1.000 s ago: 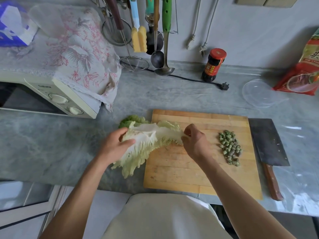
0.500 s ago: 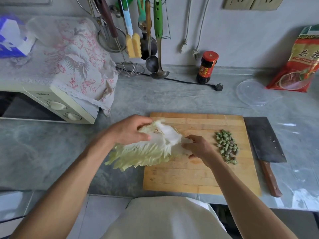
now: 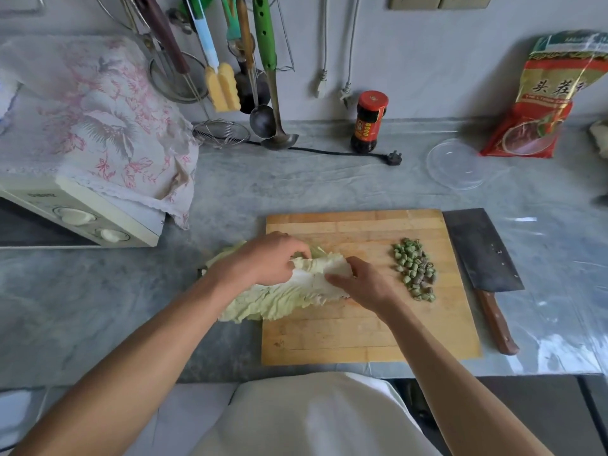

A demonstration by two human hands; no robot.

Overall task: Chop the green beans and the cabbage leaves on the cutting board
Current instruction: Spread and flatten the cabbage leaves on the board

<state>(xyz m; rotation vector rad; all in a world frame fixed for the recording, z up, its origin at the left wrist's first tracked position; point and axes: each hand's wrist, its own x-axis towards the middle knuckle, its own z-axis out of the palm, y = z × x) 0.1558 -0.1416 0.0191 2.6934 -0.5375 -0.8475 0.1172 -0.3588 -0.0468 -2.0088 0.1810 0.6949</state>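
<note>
Both of your hands are down on the cabbage leaves (image 3: 279,299) now. Your left hand (image 3: 263,263) curls over the far side of the bundle, fingers pressed into it, and your right hand (image 3: 360,284) pinches the white stem end. Half a second ago the leaves were lifted and fanned between your hands; now they lie folded and flattened on the left part of the cutting board (image 3: 362,337), with the leafy tips hanging past its left edge over the grey surface (image 3: 98,291). Your left hand has moved from the leafy end to the middle of the bundle.

Chopped green beans (image 3: 415,269) sit in a small heap on the right part of the board, just beside your right hand and unchanged. Off the board's right edge the cleaver (image 3: 482,255) lies flat on the surface, handle toward you, where it was before. Toward the back edge stand a dark sauce jar (image 3: 368,121) and a clear lid (image 3: 455,163).
</note>
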